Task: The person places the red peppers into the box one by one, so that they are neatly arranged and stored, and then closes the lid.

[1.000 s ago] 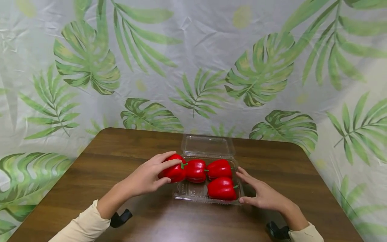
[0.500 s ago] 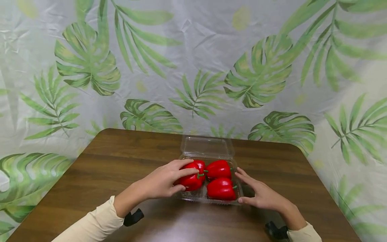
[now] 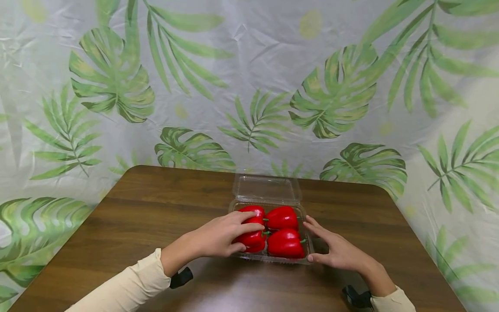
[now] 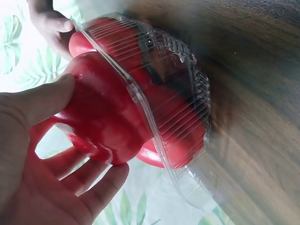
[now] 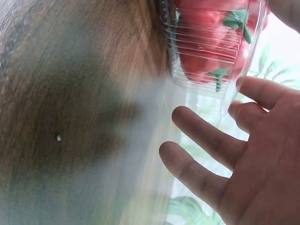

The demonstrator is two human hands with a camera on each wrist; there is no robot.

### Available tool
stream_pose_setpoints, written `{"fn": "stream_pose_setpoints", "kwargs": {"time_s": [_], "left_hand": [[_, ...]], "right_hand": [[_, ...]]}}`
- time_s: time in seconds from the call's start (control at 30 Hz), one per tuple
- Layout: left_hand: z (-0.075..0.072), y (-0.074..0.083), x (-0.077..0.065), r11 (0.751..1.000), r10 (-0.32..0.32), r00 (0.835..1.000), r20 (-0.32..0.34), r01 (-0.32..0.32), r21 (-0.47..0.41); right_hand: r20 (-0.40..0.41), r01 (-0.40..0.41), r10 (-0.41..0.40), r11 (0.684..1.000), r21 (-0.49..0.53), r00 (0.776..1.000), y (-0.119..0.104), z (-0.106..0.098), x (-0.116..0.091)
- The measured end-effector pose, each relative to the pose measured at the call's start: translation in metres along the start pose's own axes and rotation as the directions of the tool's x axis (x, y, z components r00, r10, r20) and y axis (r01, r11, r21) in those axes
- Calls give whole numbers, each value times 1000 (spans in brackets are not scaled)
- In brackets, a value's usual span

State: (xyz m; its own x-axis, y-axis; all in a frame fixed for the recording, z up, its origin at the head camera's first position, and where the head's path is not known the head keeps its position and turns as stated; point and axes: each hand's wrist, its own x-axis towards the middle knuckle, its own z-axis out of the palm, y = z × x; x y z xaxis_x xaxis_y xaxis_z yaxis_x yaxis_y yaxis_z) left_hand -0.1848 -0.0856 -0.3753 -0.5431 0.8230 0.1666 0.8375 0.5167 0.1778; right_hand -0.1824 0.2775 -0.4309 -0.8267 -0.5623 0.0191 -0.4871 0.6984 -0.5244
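"Since the head view shows all four, where does the held pepper point(image 3: 255, 243) lie?"

"At the near left corner of the clear container point(image 3: 269, 260), which rests on the tabletop point(image 3: 163, 208), its lid point(image 3: 268, 189) laid back towards the far edge. The left hand point(image 3: 223, 234) curves over that pepper; three other peppers point(image 3: 286, 244) occupy the remaining corners."

"And the right hand point(image 3: 337, 251)?"

"Beside the container's right edge, thumb and fingers apart."

"Left wrist view?"

"Thumb on one flank, fingers on another: a wide grip round the held pepper, which stands partly above the rim."

"Handling assessment?"

"In my judgement, light and stiff, not readily damaged; the glossy skin may slip. Best held across the broad flanks, leaving the green stem point(image 3: 266, 233) alone."

"Right wrist view?"

"Fingers spread, gripping nothing. One fingertip appears to meet the container's rim; whether it presses, I cannot tell. The ribbed wall looks thin and would probably flex, so any steadying hold belongs lightly on the rim."
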Motion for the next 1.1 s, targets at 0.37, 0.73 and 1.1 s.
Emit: {"fn": "stream_pose_setpoints", "kwargs": {"time_s": [0.37, 0.73, 1.1], "left_hand": [[3, -2, 1, 999, -32, 998, 45, 34, -36], [2, -3, 3, 997, -7, 997, 72, 12, -78], [2, -4, 5, 997, -3, 996, 84, 9, -72]], "right_hand": [[-2, 0, 0, 1000, -3, 1000, 1, 1, 0], [-3, 8, -8, 1000, 7, 1000, 0, 2, 0], [-13, 27, -27, 1000, 2, 1000, 0, 1, 1]]}}
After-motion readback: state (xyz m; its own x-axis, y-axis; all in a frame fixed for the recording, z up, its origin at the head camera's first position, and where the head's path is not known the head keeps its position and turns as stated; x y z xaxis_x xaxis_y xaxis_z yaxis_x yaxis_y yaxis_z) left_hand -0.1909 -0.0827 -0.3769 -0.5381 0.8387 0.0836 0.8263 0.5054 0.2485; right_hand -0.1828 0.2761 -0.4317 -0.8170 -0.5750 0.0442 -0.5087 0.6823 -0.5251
